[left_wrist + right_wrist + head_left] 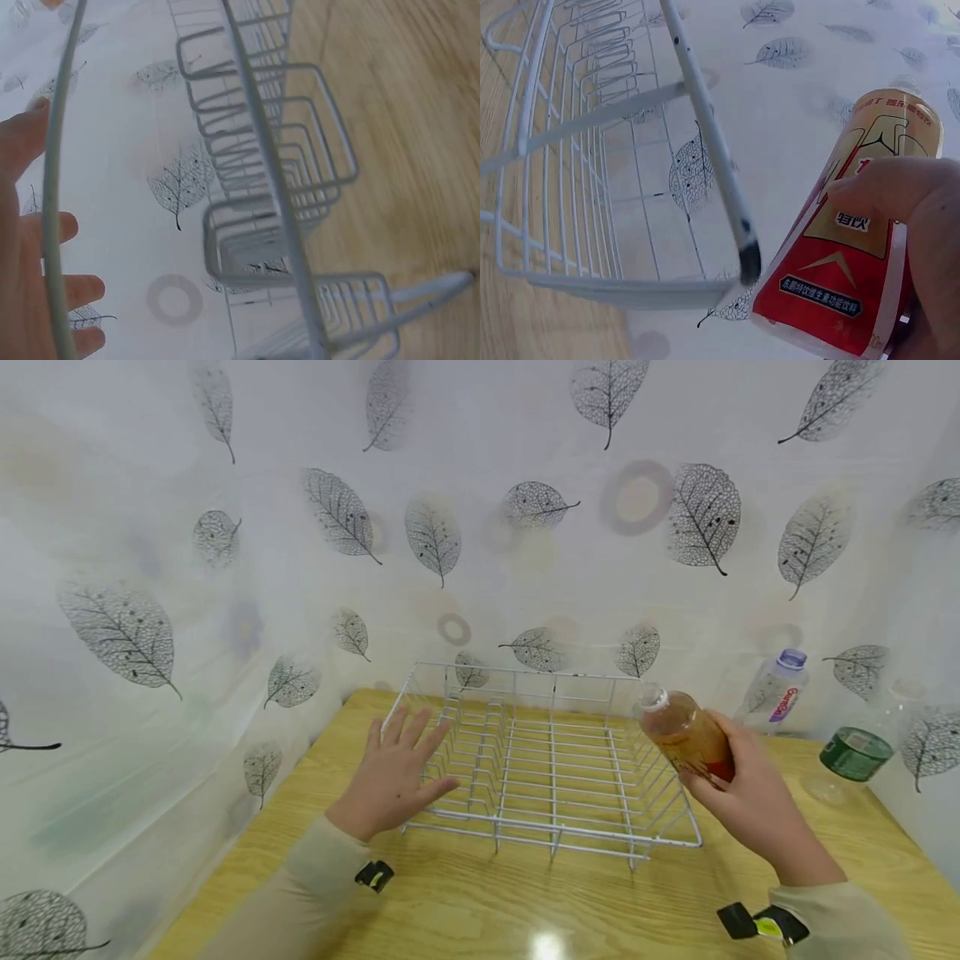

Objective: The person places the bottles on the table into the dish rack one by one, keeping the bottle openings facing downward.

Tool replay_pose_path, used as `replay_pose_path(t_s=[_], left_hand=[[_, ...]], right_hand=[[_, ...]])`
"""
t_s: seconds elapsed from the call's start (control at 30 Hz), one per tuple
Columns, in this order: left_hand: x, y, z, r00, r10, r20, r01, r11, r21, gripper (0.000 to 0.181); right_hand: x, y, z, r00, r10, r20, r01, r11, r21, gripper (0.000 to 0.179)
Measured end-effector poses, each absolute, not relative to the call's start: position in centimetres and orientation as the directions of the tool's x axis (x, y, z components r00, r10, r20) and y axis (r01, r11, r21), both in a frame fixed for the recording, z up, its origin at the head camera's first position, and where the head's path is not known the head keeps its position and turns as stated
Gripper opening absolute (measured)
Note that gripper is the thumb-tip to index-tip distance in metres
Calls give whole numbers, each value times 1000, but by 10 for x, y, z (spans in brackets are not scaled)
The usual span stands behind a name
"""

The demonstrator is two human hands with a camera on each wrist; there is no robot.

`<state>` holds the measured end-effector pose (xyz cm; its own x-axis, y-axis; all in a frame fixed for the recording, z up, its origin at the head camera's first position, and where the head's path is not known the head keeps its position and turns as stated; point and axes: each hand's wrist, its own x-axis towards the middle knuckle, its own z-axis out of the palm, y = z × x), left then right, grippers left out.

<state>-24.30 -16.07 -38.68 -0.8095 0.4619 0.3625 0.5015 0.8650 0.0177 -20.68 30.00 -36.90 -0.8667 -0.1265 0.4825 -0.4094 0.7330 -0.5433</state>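
A white wire dish rack (555, 840) stands on the wooden table. My right hand (765, 802) grips a plastic drink bottle (684, 728) with a red and gold label, its thumb lying across the label in the right wrist view. The bottle is tilted, neck toward the upper left, above the rack's right side. My left hand (393, 777) is spread with fingers apart by the rack's left side. In the left wrist view its fingertips (84, 291) show past a rack wire; whether they touch the rack, I cannot tell.
Behind my right hand stands a clear bottle with a purple cap (791, 660). Farther right is a clear bottle with a green label (857, 753). A whitish sheet with leaf prints (540, 585) hangs behind and to the left of the wooden table (450, 902).
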Motion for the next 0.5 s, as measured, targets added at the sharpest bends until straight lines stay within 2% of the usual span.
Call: replay_pose_path(t_s=[0.2, 0.5], left_hand=[[-243, -145, -379, -740, 505, 445, 566, 824, 6, 83], [-243, -117, -370, -697, 532, 482, 606, 795, -2, 85]], right_hand=[[-209, 273, -360, -834, -177, 522, -436, 792, -427, 86], [-219, 244, -361, -774, -233, 590, -473, 831, -293, 82]])
